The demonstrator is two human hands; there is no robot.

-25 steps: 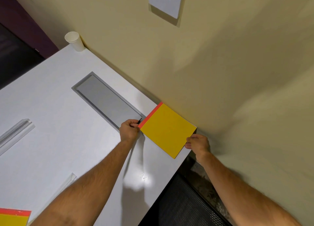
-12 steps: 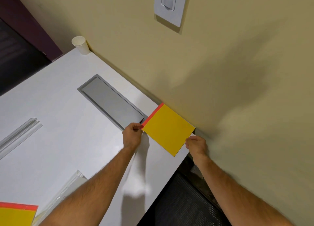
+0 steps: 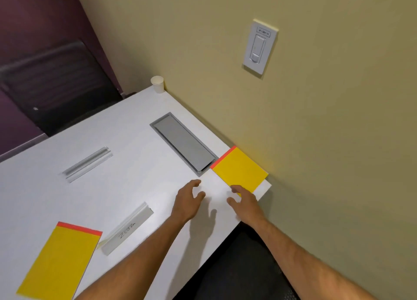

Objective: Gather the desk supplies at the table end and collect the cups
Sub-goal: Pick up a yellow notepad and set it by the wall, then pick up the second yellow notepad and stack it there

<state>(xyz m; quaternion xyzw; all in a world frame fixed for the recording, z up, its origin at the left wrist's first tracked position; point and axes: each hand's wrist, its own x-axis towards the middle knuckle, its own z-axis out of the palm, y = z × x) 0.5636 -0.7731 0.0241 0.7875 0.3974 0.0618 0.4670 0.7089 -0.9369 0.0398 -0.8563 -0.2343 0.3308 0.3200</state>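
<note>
A yellow notepad with a red top strip [image 3: 239, 169] lies flat at the table's corner against the wall. My left hand [image 3: 188, 200] hovers open just left of it, holding nothing. My right hand [image 3: 244, 200] is open too, its fingertips at the pad's near edge. A second yellow notepad [image 3: 61, 261] lies at the near left. A white paper cup [image 3: 157, 84] stands at the far corner by the wall. A clear name-card holder with handwriting [image 3: 127, 228] lies between the pads, and another clear holder [image 3: 88, 164] lies further back.
The white table [image 3: 135, 187] has a grey cable hatch [image 3: 184, 143] set into it beside the corner pad. A dark mesh chair [image 3: 237, 272] sits below the table's right edge, another chair [image 3: 52, 85] at the far side. A light switch [image 3: 259, 48] is on the wall.
Both hands have let go of the corner notepad and drawn back toward me with fingers spread. The pad now rests on the table. The view has pulled back and tilted, showing more of the table.
</note>
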